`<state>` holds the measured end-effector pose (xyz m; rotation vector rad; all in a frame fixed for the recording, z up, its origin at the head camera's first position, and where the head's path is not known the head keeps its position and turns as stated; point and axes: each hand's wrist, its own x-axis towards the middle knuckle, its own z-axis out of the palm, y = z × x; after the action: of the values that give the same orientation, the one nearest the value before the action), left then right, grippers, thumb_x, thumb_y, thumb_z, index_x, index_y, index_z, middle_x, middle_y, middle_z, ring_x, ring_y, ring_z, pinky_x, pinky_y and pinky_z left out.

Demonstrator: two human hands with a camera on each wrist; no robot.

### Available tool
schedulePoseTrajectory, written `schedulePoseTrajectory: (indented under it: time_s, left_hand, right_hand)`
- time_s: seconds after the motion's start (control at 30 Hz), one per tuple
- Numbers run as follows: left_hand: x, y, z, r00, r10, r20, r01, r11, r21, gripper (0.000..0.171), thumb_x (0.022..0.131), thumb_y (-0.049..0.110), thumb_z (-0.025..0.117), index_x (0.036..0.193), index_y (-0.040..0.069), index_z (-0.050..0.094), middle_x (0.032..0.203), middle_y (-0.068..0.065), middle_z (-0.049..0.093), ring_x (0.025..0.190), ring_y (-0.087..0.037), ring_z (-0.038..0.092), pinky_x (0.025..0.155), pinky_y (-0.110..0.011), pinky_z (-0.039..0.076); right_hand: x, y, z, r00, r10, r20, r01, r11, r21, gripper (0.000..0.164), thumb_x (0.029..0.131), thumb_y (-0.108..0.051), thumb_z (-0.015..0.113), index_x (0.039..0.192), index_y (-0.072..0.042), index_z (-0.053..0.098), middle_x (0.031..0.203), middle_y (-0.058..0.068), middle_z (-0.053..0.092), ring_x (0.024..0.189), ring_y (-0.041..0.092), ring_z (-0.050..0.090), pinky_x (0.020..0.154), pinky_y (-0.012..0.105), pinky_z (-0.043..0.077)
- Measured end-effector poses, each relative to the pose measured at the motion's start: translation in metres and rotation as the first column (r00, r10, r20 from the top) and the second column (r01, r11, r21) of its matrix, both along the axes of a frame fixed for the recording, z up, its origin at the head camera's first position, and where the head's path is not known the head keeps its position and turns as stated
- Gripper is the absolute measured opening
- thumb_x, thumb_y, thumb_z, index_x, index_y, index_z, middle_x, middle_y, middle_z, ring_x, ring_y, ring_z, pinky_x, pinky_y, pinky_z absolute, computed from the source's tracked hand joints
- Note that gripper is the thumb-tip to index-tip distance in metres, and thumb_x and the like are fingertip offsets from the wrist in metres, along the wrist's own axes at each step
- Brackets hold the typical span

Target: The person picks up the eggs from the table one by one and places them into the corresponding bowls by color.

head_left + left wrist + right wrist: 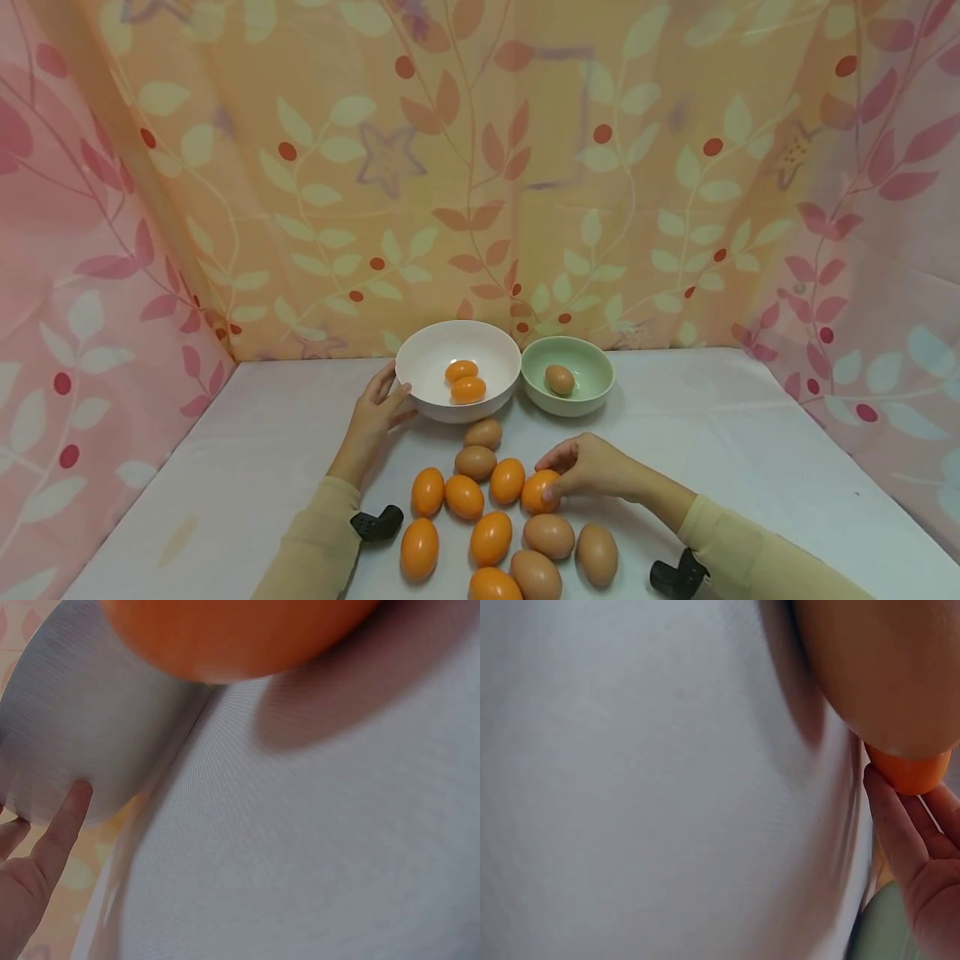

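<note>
My left hand (375,408) holds the side of a white bowl (420,392), its thumb near the rim. In the left wrist view a fingertip (79,795) rests against the bowl's outer wall. Two orange eggs (468,390) lie inside that bowl. With thumb and fingers, my right hand (600,468) pinches another orange egg (538,492) at the right end of a row. A brown egg (892,667) close to the right wrist camera partly hides the pinched one. Beside the white bowl stands a green bowl (585,400) with one brown egg (559,380) in it.
Several orange eggs (491,538) and brown eggs (549,536) lie loose on the white tablecloth (720,425) between the forearms. Two brown eggs (476,462) sit just before the white bowl. A patterned curtain (480,208) hangs behind the table and along both sides.
</note>
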<state>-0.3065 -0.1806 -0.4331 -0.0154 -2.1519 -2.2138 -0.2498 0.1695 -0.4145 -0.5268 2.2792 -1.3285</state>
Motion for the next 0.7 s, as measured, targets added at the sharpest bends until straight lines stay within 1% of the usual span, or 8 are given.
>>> schedulePoseTrajectory:
  time_s: [0.1, 0.13, 0.23, 0.33, 0.43, 0.53, 0.63, 0.7]
  left_hand:
    - [-0.001, 0.000, 0.000, 1.000, 0.003, 0.002, -0.003, 1.000, -0.002, 0.061, 0.103, 0.016, 0.055, 0.157, 0.013, 0.027, 0.166, -0.008, 0.022, 0.146, -0.034, 0.037, 0.100, -0.050, 0.054]
    - [-0.001, 0.000, -0.001, 1.000, 0.003, 0.002, -0.003, 1.000, -0.002, 0.062, 0.102, 0.017, 0.055, 0.157, 0.013, 0.028, 0.166, -0.007, 0.022, 0.146, -0.034, 0.037, 0.100, -0.051, 0.054]
    - [-0.001, -0.001, 0.000, 1.000, 0.003, 0.001, -0.003, 1.000, -0.003, 0.062, 0.102, 0.017, 0.055, 0.157, 0.013, 0.027, 0.166, -0.007, 0.022, 0.145, -0.034, 0.038, 0.101, -0.051, 0.053]
    - [-0.002, -0.001, 0.001, 1.000, 0.004, 0.003, -0.004, 1.000, -0.007, 0.062, 0.102, 0.017, 0.056, 0.157, 0.014, 0.028, 0.166, -0.007, 0.023, 0.144, -0.033, 0.039, 0.100, -0.050, 0.054]
    - [-0.001, -0.002, 0.002, 1.000, 0.002, 0.004, -0.002, 1.000, -0.009, 0.062, 0.102, 0.018, 0.056, 0.157, 0.013, 0.028, 0.166, -0.008, 0.023, 0.144, -0.034, 0.039, 0.100, -0.050, 0.055]
    - [0.000, -0.001, 0.002, 1.000, 0.006, 0.004, -0.006, 1.000, -0.002, 0.062, 0.102, 0.017, 0.056, 0.157, 0.013, 0.028, 0.166, -0.007, 0.023, 0.146, -0.033, 0.037, 0.100, -0.051, 0.054]
    - [0.001, 0.000, 0.001, 1.000, 0.002, -0.006, -0.002, 1.000, -0.002, 0.062, 0.103, 0.016, 0.055, 0.158, 0.011, 0.026, 0.166, -0.009, 0.022, 0.147, -0.035, 0.035, 0.101, -0.052, 0.053]
    - [0.001, 0.000, 0.000, 1.000, 0.004, -0.004, -0.004, 1.000, 0.001, 0.062, 0.102, 0.016, 0.055, 0.157, 0.012, 0.027, 0.166, -0.009, 0.023, 0.146, -0.034, 0.036, 0.101, -0.052, 0.053]
  right_hand:
    - [-0.002, 0.001, 0.006, 0.999, -0.016, -0.033, 0.017, 1.000, 0.018, 0.038, 0.077, -0.023, 0.085, 0.110, -0.007, 0.075, 0.102, 0.004, 0.077, 0.095, 0.012, 0.067, 0.086, 0.023, 0.056]
    - [-0.003, 0.001, 0.008, 0.999, -0.020, -0.046, 0.021, 1.000, 0.021, 0.038, 0.077, -0.024, 0.085, 0.110, -0.007, 0.075, 0.103, 0.003, 0.077, 0.097, 0.012, 0.067, 0.089, 0.025, 0.056]
    - [-0.006, -0.001, 0.017, 0.996, -0.026, -0.084, 0.028, 0.999, 0.028, 0.040, 0.077, -0.027, 0.085, 0.111, -0.009, 0.075, 0.104, 0.002, 0.077, 0.100, 0.013, 0.066, 0.093, 0.028, 0.055]
    - [-0.009, -0.006, 0.026, 0.995, -0.036, -0.098, 0.038, 0.999, 0.022, 0.040, 0.077, -0.027, 0.085, 0.111, -0.008, 0.075, 0.104, 0.003, 0.077, 0.098, 0.012, 0.065, 0.090, 0.027, 0.054]
    - [-0.010, -0.013, 0.034, 0.995, -0.040, -0.095, 0.042, 0.999, 0.017, 0.041, 0.076, -0.026, 0.085, 0.112, -0.009, 0.075, 0.104, 0.003, 0.077, 0.097, 0.012, 0.066, 0.087, 0.024, 0.055]
    - [-0.013, -0.021, 0.041, 0.995, -0.036, -0.096, 0.038, 0.999, 0.012, 0.041, 0.077, -0.026, 0.085, 0.112, -0.009, 0.075, 0.103, 0.003, 0.077, 0.097, 0.012, 0.067, 0.087, 0.026, 0.056]
    - [-0.018, -0.030, 0.048, 0.994, -0.033, -0.101, 0.033, 0.999, -0.005, 0.039, 0.078, -0.025, 0.084, 0.112, -0.008, 0.075, 0.102, 0.004, 0.077, 0.096, 0.013, 0.067, 0.088, 0.028, 0.057]
    - [-0.021, -0.035, 0.052, 0.994, -0.037, -0.103, 0.035, 0.999, -0.024, 0.039, 0.079, -0.024, 0.084, 0.113, -0.007, 0.074, 0.102, 0.004, 0.077, 0.097, 0.014, 0.068, 0.089, 0.029, 0.058]
